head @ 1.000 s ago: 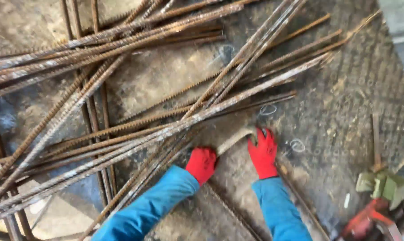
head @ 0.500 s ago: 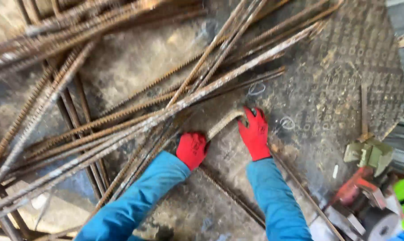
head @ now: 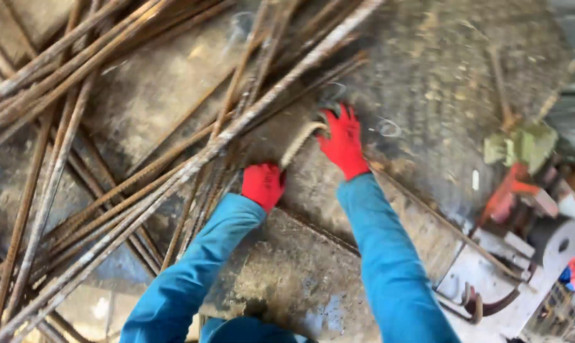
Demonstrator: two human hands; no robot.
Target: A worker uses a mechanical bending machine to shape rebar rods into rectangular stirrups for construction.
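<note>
Both of my hands wear red gloves below blue sleeves. My left hand [head: 263,184] is closed around the lower end of a short bent piece of rebar [head: 302,140] that lies on a worn metal plate [head: 421,82]. My right hand [head: 343,143] grips the upper, curved end of the same piece, fingers spread over it. Just left of my hands, a long ribbed rebar rod [head: 192,165] runs diagonally from the lower left to the top middle.
Several long rusty rebar rods [head: 65,76] lie criss-crossed over the left half of the plate. At the right edge stand a green and red power tool [head: 519,165], a roll [head: 554,238] and curved metal hooks [head: 475,305]. A thin rod [head: 446,225] runs past my right arm.
The view has swung left and down, so the tools at right show more. Both hands stay on the short bent rebar, with the left one now closed tighter on its lower end.
</note>
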